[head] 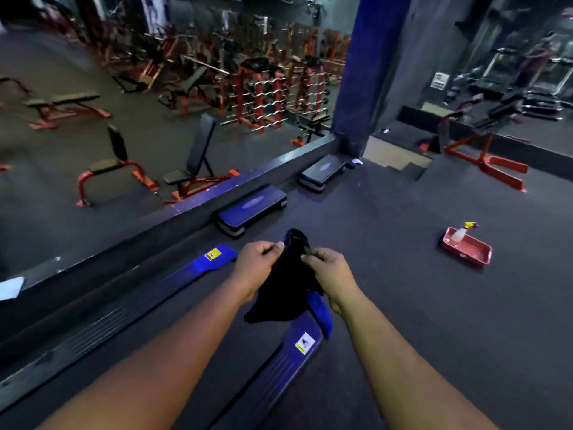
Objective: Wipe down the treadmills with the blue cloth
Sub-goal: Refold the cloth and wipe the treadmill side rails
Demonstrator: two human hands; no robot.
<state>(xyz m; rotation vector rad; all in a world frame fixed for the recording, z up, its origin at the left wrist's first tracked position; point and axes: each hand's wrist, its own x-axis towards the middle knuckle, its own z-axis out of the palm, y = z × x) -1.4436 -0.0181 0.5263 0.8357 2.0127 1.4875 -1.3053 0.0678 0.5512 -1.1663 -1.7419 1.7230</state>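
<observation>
A dark blue cloth hangs between my two hands over the rear end of a treadmill. My left hand pinches the cloth's upper left edge with curled fingers. My right hand pinches its upper right edge. The cloth droops down in folds below them. The treadmill deck runs from the bottom of the view toward my hands, with blue side rails on the left and another blue rail on the right, each bearing a yellow and white sticker.
A red tray holding a spray bottle sits on the dark floor to the right. Two blue step platforms line a low ledge ahead. Beyond the ledge, a mirror shows benches and weight racks. A red bench frame stands far right.
</observation>
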